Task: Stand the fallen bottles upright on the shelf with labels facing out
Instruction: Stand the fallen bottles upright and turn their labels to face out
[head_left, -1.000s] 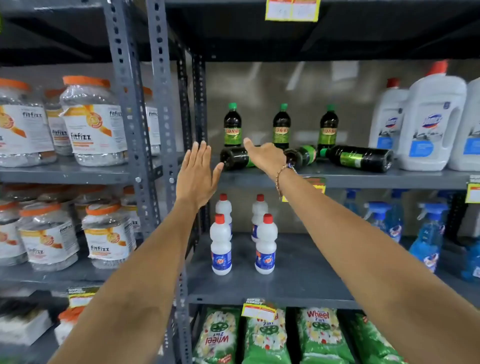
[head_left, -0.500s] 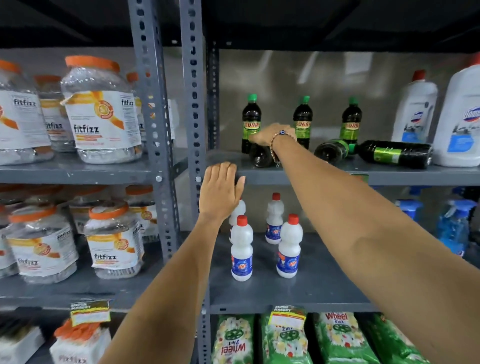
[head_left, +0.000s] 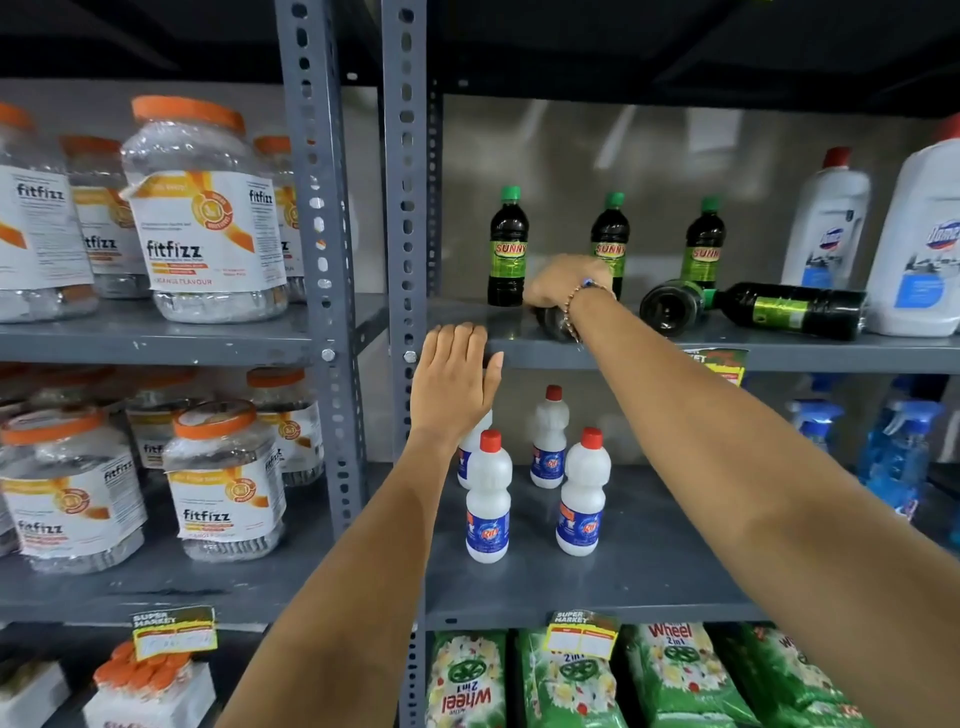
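A fallen bottle (head_left: 551, 318) is gripped by the right hand (head_left: 563, 283) on the shelf (head_left: 779, 353). The left hand (head_left: 453, 382) is held flat and spread just below. Two more fallen bottles (head_left: 789, 309) are seen right of the right hand.

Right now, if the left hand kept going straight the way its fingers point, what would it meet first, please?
Probably the front edge of the shelf: the left hand points up with its fingertips already at that lip, though depth is unclear.

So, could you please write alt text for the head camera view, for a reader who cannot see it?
A person's right hand closes over a fallen dark bottle on a grey shelf, while the left hand stays flat and open near its front edge. Two more dark bottles lie toppled beside three upright green-capped bottles.
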